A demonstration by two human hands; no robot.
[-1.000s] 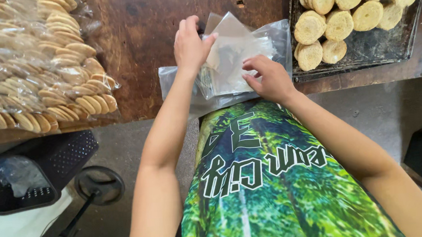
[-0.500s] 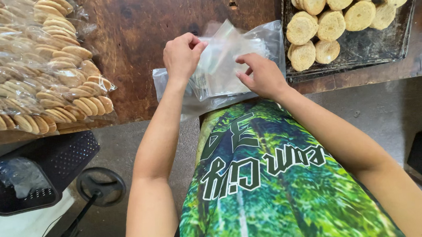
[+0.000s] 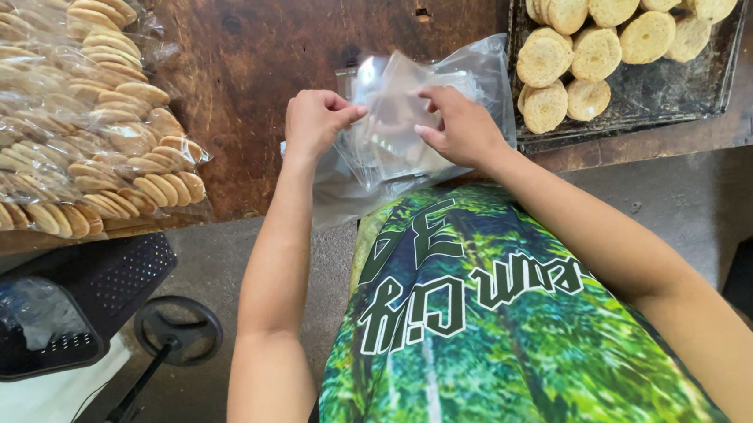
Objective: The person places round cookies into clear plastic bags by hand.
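Pinched between the left hand [image 3: 322,122] and right hand [image 3: 459,128], 1 clear bag [image 3: 392,118] is held apart above the plastic stack [image 3: 472,68]; a biscuit tray [image 3: 651,99] sits at 2 o'clock for reach.

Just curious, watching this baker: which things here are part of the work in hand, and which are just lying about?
In use:
left hand
right hand
clear plastic bag
stack of clear bags

Lying about:
dark metal tray of round biscuits
bagged biscuits
black plastic basket
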